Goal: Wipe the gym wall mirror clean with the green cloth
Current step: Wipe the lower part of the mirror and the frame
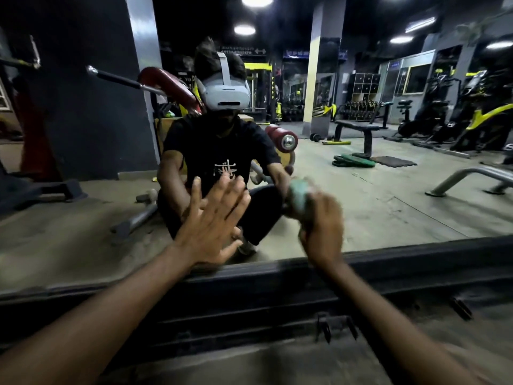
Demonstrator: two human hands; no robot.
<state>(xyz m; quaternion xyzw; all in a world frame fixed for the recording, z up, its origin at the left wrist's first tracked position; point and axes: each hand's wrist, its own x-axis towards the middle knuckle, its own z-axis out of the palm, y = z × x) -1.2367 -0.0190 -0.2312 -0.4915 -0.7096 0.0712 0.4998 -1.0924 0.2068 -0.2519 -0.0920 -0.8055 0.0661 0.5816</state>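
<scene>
Mirror point(388, 195) took the left hand point(213, 223) flat, fingers spread; right hand point(323, 232), blurred, clutched the green cloth point(301, 197) right up against it.

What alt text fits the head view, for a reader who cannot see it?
At a gym wall mirror, the right hand grips a blurred green cloth against the glass, and the left hand is spread open beside it. The mirror reflects the crouching person and a weight bench.

Dusty concrete floor point(277, 365), grey pillar point(319, 79), round ceiling lights point(244, 29).
</scene>
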